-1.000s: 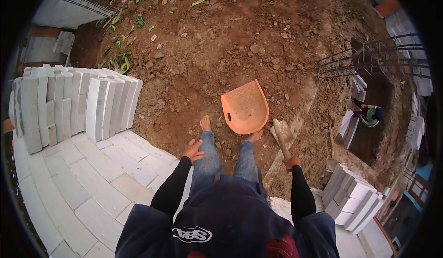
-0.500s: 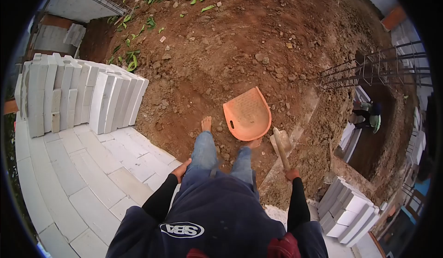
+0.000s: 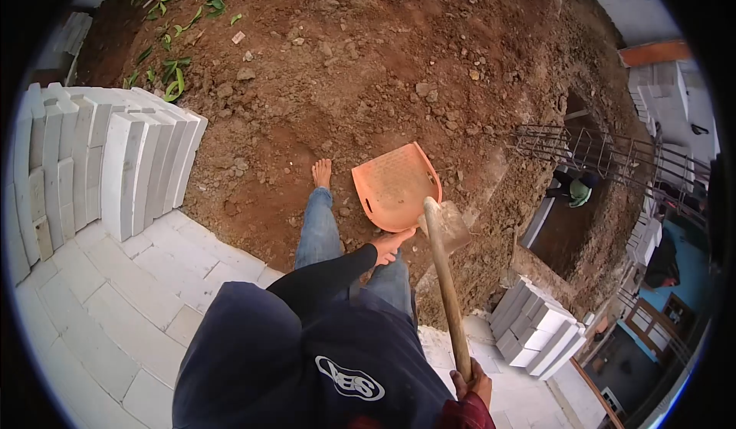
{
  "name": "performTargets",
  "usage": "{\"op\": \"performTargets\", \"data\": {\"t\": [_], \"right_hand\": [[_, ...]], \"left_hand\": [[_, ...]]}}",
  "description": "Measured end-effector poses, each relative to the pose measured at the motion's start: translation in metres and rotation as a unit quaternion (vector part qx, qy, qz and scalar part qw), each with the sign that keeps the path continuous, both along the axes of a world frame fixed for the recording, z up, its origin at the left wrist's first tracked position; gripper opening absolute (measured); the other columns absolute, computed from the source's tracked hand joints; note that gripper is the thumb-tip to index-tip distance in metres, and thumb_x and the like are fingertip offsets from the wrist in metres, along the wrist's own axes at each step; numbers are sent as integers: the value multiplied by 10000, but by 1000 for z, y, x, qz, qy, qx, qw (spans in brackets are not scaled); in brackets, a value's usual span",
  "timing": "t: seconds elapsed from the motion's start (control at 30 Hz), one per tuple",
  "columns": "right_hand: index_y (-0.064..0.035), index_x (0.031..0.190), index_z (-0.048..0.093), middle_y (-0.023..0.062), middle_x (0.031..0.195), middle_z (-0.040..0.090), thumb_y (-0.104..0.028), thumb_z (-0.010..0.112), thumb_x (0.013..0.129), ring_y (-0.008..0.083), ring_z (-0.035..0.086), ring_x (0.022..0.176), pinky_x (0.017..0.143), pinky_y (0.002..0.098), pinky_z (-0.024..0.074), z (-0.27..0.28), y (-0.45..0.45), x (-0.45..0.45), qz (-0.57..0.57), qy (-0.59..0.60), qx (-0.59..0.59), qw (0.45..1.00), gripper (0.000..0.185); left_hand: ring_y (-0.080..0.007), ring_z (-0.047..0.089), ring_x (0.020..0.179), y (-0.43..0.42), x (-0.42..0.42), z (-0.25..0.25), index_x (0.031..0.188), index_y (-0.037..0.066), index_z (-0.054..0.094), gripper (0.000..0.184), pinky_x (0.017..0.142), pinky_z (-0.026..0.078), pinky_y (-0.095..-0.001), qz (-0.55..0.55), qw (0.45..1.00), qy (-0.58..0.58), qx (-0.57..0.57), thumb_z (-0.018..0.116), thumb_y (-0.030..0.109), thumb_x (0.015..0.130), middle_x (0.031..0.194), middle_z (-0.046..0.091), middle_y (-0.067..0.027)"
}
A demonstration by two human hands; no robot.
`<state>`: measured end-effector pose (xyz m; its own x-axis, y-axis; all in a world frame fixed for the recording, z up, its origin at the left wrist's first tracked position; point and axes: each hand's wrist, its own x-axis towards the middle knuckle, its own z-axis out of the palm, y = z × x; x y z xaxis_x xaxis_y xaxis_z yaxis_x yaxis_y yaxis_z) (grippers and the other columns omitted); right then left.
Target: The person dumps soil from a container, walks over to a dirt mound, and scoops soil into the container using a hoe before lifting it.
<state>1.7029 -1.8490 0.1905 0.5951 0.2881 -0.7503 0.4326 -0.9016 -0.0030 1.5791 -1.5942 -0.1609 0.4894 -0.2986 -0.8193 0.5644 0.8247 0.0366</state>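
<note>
"Head view: what are the fingers doing?"

"The right hand (image 3: 473,385) is wrapped around the hoe's (image 3: 448,283) handle end, probably for leverage. The left hand's fingers stretch out, close together, gripping nothing visible, near the orange scoop (image 3: 397,191)."

"And beyond?"

"Scoop on soil (image 3: 307,92), blade (image 3: 454,230) just beside its rim."

Dark navy shirt (image 3: 264,345), loose-cut, bearing a white oval badge (image 3: 349,378) with white lettering; close-fitting black sleeve (image 3: 326,277) down to the left wrist. Faded blue jeans (image 3: 316,233); one bare foot (image 3: 322,174) in view. Left hand (image 3: 389,246) and right hand (image 3: 474,385) ungloved, dark red cloth (image 3: 468,414) beside the latter.
</note>
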Motion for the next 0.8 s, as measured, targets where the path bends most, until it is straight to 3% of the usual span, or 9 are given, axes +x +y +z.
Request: {"op": "performTargets", "data": {"t": [0.1,0.2,0.23,0.3,0.43,0.57,0.7,0.77,0.8], "right_hand": [[-93,1253,550,141,880,681,-249,774,768,312,701,838,736,425,539,-6,-34,-42,-44,72,6,996,557],[-77,1265,554,215,861,695,-287,754,803,403,691,745,650,481,556,-42,42,-56,79,68,62,993,545],[-89,1280,540,215,870,696,-282,749,806,417,686,744,644,494,555,-51,60,-58,103,65,45,991,552],[-102,1287,532,216,868,697,-277,744,811,420,685,742,644,494,557,-76,79,-65,121,85,84,985,550],[-86,1308,497,230,939,689,-258,735,824,426,680,778,668,488,559,-170,140,-75,161,132,202,957,566],[-74,1319,447,246,985,658,-168,758,800,432,662,821,678,475,534,-271,296,-76,205,139,392,886,613],[-68,1263,483,183,926,661,-187,805,742,388,679,748,611,464,547,-232,495,-70,175,128,604,767,624],[-57,1120,470,202,835,656,-196,793,758,404,680,739,584,487,539,-193,587,-60,161,130,645,736,504],[-38,1012,476,224,807,665,-135,752,792,409,679,684,557,475,540,-177,626,-55,156,108,689,699,365]], "left_hand": [[-396,413,1343,2,13,-13,1548,135,289,969,1057,399,-559,154,977,42,-142,659,665,826,1508,277,-264],[-301,575,1033,45,2,-55,1388,147,486,679,828,531,-473,275,951,128,-58,743,463,845,1231,479,-160],[-204,550,781,60,-13,-59,1180,134,577,401,651,527,-415,331,932,135,-57,757,277,852,980,488,-53],[-196,568,727,87,-45,-80,1115,106,600,287,641,524,-407,390,909,147,-21,724,206,877,941,523,-38],[-168,589,718,252,-88,-6,1051,60,569,256,601,523,-344,442,863,152,192,735,120,866,882,548,-50],[-159,621,731,417,-91,147,1053,31,549,315,630,564,-315,456,752,61,472,766,158,863,866,583,-62],[-238,703,915,529,-86,307,1167,-57,560,514,780,595,-328,403,577,-62,708,812,237,828,1001,664,-157],[-265,704,970,582,-73,327,1195,-96,550,546,797,602,-312,337,590,-52,732,799,235,839,1159,651,-233],[-278,700,1001,589,-56,327,1220,-95,544,567,795,603,-310,344,524,-30,779,806,224,831,1144,659,-238]]}}
